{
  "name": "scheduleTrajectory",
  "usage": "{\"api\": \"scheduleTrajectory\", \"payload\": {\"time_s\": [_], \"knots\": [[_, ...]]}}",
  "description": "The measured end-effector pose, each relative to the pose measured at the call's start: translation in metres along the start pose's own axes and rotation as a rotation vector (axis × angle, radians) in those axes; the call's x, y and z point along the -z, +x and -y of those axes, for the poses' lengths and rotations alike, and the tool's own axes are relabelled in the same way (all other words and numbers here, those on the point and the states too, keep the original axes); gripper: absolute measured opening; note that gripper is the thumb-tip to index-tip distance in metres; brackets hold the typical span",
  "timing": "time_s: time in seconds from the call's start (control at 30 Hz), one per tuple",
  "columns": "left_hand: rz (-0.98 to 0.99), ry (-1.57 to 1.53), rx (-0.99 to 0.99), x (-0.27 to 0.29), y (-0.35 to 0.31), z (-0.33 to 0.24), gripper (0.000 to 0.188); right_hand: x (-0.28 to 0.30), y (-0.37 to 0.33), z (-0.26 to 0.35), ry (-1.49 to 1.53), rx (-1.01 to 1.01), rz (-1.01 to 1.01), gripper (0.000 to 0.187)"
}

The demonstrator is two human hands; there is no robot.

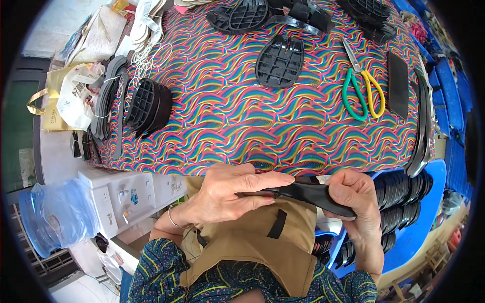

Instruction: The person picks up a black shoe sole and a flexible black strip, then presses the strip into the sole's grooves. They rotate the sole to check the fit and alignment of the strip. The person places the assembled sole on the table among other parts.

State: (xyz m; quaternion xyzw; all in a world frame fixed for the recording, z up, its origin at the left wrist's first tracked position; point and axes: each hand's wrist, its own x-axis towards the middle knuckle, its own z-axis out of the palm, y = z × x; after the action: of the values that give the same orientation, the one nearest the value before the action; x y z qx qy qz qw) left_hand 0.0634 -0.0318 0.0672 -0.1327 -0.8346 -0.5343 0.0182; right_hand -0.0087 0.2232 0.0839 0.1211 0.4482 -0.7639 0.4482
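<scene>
Just below the near table edge I hold a black, slightly curved piece (310, 193), which looks like a shoe-sole part; its exact kind does not show. My left hand (236, 191) has its left end between stretched fingers that partly cover it. My right hand (356, 197) grips the right end, thumb on top and fingers underneath. A small black strip (277, 223) lies on the tan apron (242, 247) below my hands. Farther off on the table, a black grid-backed sole piece (280, 61) lies alone. Scissors (361, 83) with one green and one yellow handle lie to its right.
A patterned cloth covers the table (217, 121). Stacked black grid-backed pieces (149, 107) stand left, more (247, 15) at the far edge. A flat black piece (397, 85) lies right. A blue tray (422, 222) holds rows of black parts. A water dispenser (126, 199) stands left.
</scene>
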Motion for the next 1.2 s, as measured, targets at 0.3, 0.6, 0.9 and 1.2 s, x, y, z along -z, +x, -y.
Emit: {"api": "scheduleTrajectory", "payload": {"time_s": [0.3,0.6,0.9,1.2], "knots": [[-0.044,-0.169,0.103,-0.001,0.006,-0.007,0.033,-0.010,-0.003,-0.035,0.067,0.006,-0.062,0.023],[-0.167,-0.545,0.294,-0.010,0.004,-0.002,0.038,-0.022,0.005,-0.069,0.135,0.192,-0.123,0.019],[-0.314,-0.717,0.431,-0.021,0.006,0.005,0.043,-0.015,0.019,-0.083,0.112,0.333,-0.050,0.014],[-0.422,-0.842,0.480,-0.027,0.012,0.007,0.046,-0.023,0.027,-0.080,0.150,0.373,-0.081,0.018]]}}
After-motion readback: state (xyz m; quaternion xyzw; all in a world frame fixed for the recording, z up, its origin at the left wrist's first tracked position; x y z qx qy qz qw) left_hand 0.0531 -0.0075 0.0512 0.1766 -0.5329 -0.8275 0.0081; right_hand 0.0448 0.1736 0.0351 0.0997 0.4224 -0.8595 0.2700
